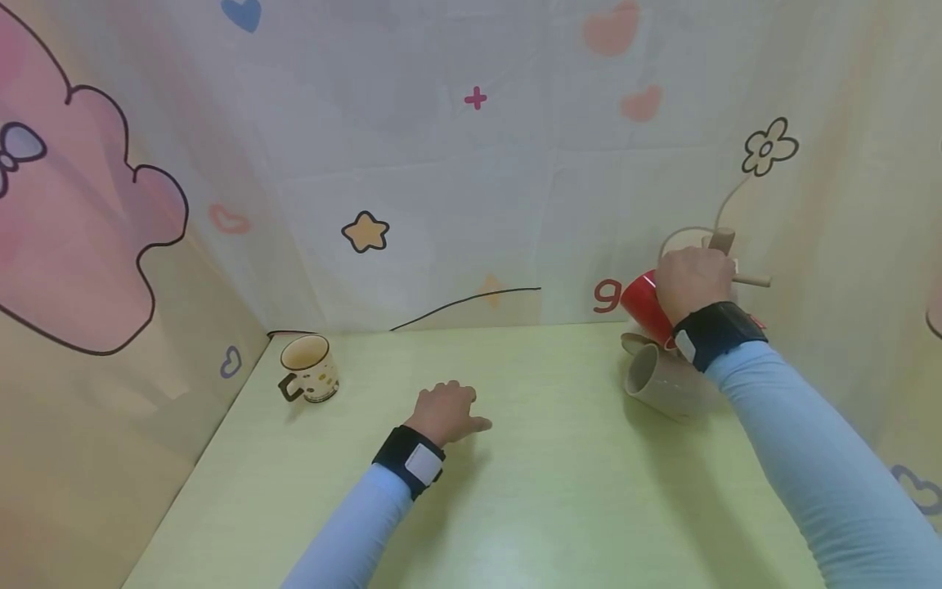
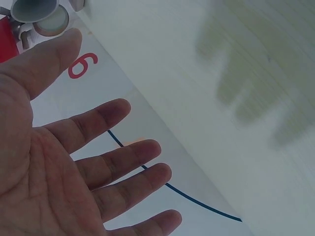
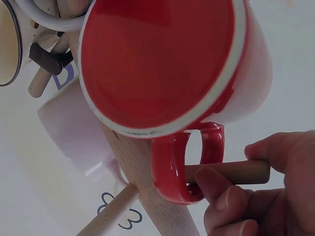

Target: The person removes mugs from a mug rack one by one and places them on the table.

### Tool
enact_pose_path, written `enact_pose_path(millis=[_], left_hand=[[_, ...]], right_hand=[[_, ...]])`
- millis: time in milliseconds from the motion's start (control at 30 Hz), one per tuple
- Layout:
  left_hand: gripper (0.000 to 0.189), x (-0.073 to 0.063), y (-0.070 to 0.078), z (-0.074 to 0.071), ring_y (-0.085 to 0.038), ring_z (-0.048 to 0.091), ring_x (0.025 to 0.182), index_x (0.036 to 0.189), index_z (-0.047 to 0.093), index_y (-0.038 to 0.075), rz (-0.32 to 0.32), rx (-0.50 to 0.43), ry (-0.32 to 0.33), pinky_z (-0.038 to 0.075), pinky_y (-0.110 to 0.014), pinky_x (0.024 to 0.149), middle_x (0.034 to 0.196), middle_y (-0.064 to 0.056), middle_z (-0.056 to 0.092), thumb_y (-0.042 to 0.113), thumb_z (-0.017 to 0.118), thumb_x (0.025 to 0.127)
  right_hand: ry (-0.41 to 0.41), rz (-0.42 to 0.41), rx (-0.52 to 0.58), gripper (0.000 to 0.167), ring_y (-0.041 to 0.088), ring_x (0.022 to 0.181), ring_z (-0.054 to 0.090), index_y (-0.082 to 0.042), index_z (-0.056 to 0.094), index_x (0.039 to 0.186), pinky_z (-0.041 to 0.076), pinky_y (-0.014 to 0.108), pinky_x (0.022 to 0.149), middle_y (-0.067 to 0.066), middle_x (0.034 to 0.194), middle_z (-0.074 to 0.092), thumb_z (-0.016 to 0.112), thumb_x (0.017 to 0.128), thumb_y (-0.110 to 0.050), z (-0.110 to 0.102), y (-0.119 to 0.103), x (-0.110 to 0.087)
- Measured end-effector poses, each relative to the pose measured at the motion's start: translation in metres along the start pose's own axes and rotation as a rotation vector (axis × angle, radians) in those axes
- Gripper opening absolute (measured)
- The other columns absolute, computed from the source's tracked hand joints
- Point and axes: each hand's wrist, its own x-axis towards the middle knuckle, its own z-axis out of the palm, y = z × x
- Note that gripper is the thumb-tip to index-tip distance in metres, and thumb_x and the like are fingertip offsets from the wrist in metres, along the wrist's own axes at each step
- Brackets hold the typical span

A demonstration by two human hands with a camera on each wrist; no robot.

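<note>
My right hand point(image 1: 692, 282) is at a wooden mug tree point(image 1: 723, 240), beside a red mug point(image 1: 649, 307). In the right wrist view, the mug's red handle point(image 3: 165, 172) loops over a wooden peg point(image 3: 246, 172). Thumb and index finger pinch that peg just outside the handle. Below the red mug, a pale mug point(image 1: 662, 383) hangs tilted on the tree. My left hand point(image 1: 447, 413) hovers over the table with fingers spread and thumb out, its palm bare in the left wrist view.
A cream patterned mug point(image 1: 312, 372) stands upright at the table's back left. Another cream mug with a dark rim point(image 3: 7, 44) hangs on the tree's far side. A printed curtain point(image 1: 441, 164) rises behind the pale table point(image 1: 515, 491).
</note>
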Motion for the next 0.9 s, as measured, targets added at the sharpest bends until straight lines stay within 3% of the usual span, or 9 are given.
enact_pose_path(millis=[233,433,667,900], left_hand=[[0.050,-0.002,0.001,-0.001,-0.030,0.060,0.097,0.119,0.067,0.005,0.002,-0.004,-0.006,0.048,-0.050,0.086,0.104,-0.010,0.064,0.045,0.071,0.089],[0.049,-0.002,0.001,-0.002,-0.030,0.061,0.095,0.118,0.067,0.005,0.000,-0.001,-0.004,0.048,-0.049,0.085,0.103,-0.010,0.064,0.045,0.071,0.089],[0.050,-0.002,0.003,-0.001,-0.030,0.061,0.096,0.118,0.067,0.005,0.006,-0.005,-0.006,0.048,-0.050,0.085,0.104,-0.010,0.064,0.045,0.072,0.089],[0.050,-0.002,0.003,-0.001,-0.031,0.061,0.097,0.119,0.067,0.005,0.004,-0.005,-0.006,0.048,-0.051,0.086,0.105,-0.010,0.064,0.045,0.071,0.089]], right_hand=[[0.012,-0.020,-0.015,0.039,0.035,0.060,0.055,0.010,0.064,0.095,0.057,0.055,0.068,0.020,0.069,0.060,0.086,0.069,-0.007,0.003,0.002,-0.002],[0.052,-0.021,0.009,0.031,0.036,0.061,0.055,0.009,0.066,0.092,0.056,0.052,0.061,0.020,0.068,0.060,0.083,0.071,-0.006,0.005,0.002,-0.003],[0.058,-0.056,-0.027,0.041,0.035,0.061,0.055,0.008,0.066,0.092,0.056,0.051,0.059,0.019,0.069,0.061,0.088,0.063,-0.010,0.007,0.006,-0.008],[0.094,-0.064,-0.018,0.047,0.035,0.061,0.056,0.009,0.066,0.098,0.057,0.055,0.065,0.023,0.079,0.065,0.091,0.062,-0.008,0.011,0.011,-0.013]])
